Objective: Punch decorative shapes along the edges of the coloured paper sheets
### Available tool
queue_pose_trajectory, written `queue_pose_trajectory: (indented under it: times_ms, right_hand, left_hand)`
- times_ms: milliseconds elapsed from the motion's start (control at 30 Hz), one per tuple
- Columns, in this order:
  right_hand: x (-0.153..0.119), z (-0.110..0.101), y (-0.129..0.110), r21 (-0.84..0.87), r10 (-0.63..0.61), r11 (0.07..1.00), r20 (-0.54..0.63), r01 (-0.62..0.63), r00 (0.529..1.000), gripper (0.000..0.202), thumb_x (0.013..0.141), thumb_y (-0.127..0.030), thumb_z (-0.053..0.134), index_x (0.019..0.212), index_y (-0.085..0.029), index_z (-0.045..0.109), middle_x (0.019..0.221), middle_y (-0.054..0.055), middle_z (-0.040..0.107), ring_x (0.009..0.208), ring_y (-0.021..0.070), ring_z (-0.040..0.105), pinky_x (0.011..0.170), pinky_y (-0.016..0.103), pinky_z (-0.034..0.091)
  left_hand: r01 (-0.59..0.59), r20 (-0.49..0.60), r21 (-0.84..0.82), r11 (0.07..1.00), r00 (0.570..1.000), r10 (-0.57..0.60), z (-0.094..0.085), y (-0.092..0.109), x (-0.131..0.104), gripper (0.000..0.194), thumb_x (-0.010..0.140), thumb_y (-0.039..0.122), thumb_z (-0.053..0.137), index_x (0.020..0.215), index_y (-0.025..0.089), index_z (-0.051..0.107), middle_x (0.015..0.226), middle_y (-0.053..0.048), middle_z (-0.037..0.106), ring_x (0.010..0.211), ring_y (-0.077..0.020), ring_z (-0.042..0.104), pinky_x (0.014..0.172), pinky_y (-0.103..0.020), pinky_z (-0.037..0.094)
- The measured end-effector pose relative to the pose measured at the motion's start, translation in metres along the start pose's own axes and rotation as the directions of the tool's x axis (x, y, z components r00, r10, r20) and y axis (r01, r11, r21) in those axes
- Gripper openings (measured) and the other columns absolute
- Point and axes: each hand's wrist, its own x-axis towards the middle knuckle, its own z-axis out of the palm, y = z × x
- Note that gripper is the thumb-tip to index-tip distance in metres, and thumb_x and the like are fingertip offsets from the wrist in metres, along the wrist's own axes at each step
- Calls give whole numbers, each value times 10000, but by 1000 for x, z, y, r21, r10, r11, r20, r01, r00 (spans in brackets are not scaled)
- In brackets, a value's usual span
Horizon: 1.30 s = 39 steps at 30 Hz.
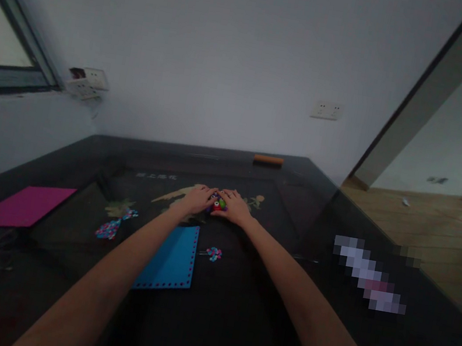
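Fingers (210,191) part-spread and bent, L hand (196,199) and R hand (237,208) cupped from opp. sides round a huddle of small coloured pieces (219,203), approx. mid-table! Red, green and purple bits peek out betw. the hands; can't tell from here if any is actually pinched or just penned in.

Both arms at full stretch across the dark table (268,321), L forearm passing right over the blue sheet (175,258), holes along its edges. Just beside that, a small multicoloured bunch (214,253); another, bigger bunch (109,228) sits L of the arm. Pink sheet (25,206) far L, well apart.

Risk, imo: press unevenly and a piece could squirt out thru the gap nearest us; if they're round, the smooth top won't stop 'em. Drag that L forearm back low and the sheet might slide w/ it, poss. knocking the small bunch. Poor light doesn't help: dark bits on dark top, easily missed.
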Motion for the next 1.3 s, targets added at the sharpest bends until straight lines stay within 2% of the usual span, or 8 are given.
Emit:
queue_pose_trajectory:
  times_ms: [200, 433, 700, 800, 933, 1033, 1100, 1300]
  right_hand:
    - [22, 12, -36, 15, -52, 999, 9, 52, 999, 846, 728, -681, 534, 1386, -170, 386, 1345, 157, 476, 1246, 297, 382, 1024, 435, 320]
    - [34, 27, -63, 29, -39, 999, 14, 39, 999, 831, 732, -690, 517, 1377, -182, 391, 1365, 167, 450, 1252, 326, 370, 1015, 496, 309]
    - [31, 32, -67, 54, -40, 998, 10, 40, 999, 865, 703, -676, 568, 1396, -202, 360, 1390, 164, 422, 1305, 349, 299, 1016, 535, 299]
    - [31, 33, -64, 70, -47, 997, 11, 46, 999, 840, 699, -664, 583, 1384, -220, 382, 1392, 152, 422, 1324, 344, 279, 1017, 535, 306]
    - [29, 32, -63, 94, -51, 994, -6, 51, 999, 780, 721, -649, 570, 1357, -222, 424, 1387, 144, 434, 1331, 340, 280, 1002, 541, 331]
    - [26, 29, -63, 115, -42, 992, -34, 45, 999, 743, 748, -636, 550, 1345, -209, 440, 1382, 147, 444, 1328, 343, 293, 996, 553, 333]
    - [24, 27, -62, 130, -33, 991, -58, 40, 998, 691, 785, -617, 517, 1331, -198, 458, 1374, 148, 455, 1325, 331, 309, 1010, 538, 324]
    - [18, 18, -60, 169, -38, 984, -111, 56, 993, 607, 849, -562, 462, 1274, -132, 519, 1304, 162, 519, 1292, 288, 373, 1052, 433, 305]
  left_hand:
    - [41, -16, -14, 999, 999, -41, -8, -33, -32, 437, 933, 383, 338, 1300, 190, 475, 1329, -100, 531, 1205, -228, 456, 1013, -345, 309]
    - [139, -19, -65, 988, 990, -141, -11, -55, -55, 452, 935, 406, 322, 1313, 201, 463, 1278, -98, 572, 1183, -235, 459, 987, -364, 343]
    - [175, -6, -214, 961, 984, -181, -6, -60, -48, 311, 901, 303, 508, 1193, 201, 542, 1230, -92, 569, 1096, -229, 542, 947, -423, 423]
    - [196, -44, -298, 934, 975, -218, -6, -61, -44, 311, 892, 311, 539, 1167, 168, 539, 1198, -98, 553, 1003, -221, 580, 839, -437, 499]
    - [240, -116, -436, 867, 941, -319, -13, -74, -47, 306, 894, 308, 536, 1167, 170, 539, 1186, -96, 558, 987, -215, 585, 824, -421, 507]
    - [280, -189, -549, 788, 876, -443, -15, -87, -59, 308, 892, 309, 539, 1166, 166, 539, 1178, -95, 562, 981, -215, 587, 818, -420, 509]
    - [294, -251, -622, 726, 803, -540, -12, -91, -69, 313, 891, 310, 542, 1167, 162, 537, 1174, -95, 564, 980, -216, 588, 816, -422, 510]
    - [258, -384, -789, 558, 502, -775, 16, -89, -89, 310, 892, 310, 539, 1164, 162, 539, 1178, -95, 563, 989, -218, 586, 825, -426, 506]
